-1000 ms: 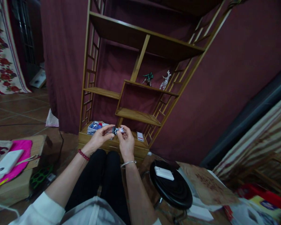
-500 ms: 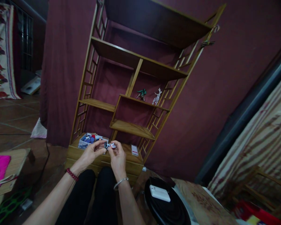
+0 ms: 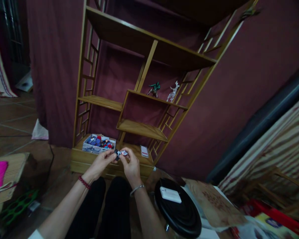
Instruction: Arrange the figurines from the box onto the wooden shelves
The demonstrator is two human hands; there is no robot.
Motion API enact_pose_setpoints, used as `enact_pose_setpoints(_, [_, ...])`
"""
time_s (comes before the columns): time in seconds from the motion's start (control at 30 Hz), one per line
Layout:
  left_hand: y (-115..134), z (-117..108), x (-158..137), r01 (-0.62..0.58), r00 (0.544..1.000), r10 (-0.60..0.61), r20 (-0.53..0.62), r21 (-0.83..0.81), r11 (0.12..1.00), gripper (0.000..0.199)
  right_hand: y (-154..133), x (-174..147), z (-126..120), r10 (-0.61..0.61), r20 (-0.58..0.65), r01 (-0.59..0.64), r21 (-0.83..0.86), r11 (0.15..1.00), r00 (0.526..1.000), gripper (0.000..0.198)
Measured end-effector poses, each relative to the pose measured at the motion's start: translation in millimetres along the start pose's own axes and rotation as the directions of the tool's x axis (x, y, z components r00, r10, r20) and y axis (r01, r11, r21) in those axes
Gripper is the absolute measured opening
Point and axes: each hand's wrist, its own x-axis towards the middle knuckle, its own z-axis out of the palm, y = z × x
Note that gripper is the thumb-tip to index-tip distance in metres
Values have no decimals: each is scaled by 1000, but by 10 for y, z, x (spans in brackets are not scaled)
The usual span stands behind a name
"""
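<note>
Between my two hands is a small figurine (image 3: 120, 153), white and dark with a little red. My left hand (image 3: 103, 163) pinches its dark end, perhaps the base. The fingers of my right hand (image 3: 131, 166) close on its white end. Behind my left hand, an open box (image 3: 93, 148) full of blue, red and dark small pieces stands on the cabinet's low top. On a shelf above are a green figurine (image 3: 154, 89) and a clear deer figurine (image 3: 173, 91). A white card (image 3: 144, 151) lies on the cabinet top, right of my hands.
The wooden shelf unit (image 3: 139, 127) rises before me against a maroon curtain. At my right are a round black stool (image 3: 179, 212) bearing a white device (image 3: 170, 195), and a brown patterned board (image 3: 211, 202). A low table (image 3: 13, 169) with pink cloth stands at left.
The view has shifted closer to the shelf. My hands, still holding the figurine, have moved slightly right of the box, so more of its contents show.
</note>
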Motion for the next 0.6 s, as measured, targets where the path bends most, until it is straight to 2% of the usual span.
enact_pose_setpoints(0.2, [-85,-41,32,63,998,-65,-4,-183,981,26,131,50,57,9,57,-9,11,1000,998,18])
enact_pose_setpoints(0.37, [-143,-96,93,89,995,-99,-33,-213,973,27,222,102,123,46,58,-48,35,998,997,19])
enact_pose_setpoints(0.6, [-191,-157,165,121,991,-129,-19,-237,964,27,385,195,145,115,122,-129,111,985,986,24])
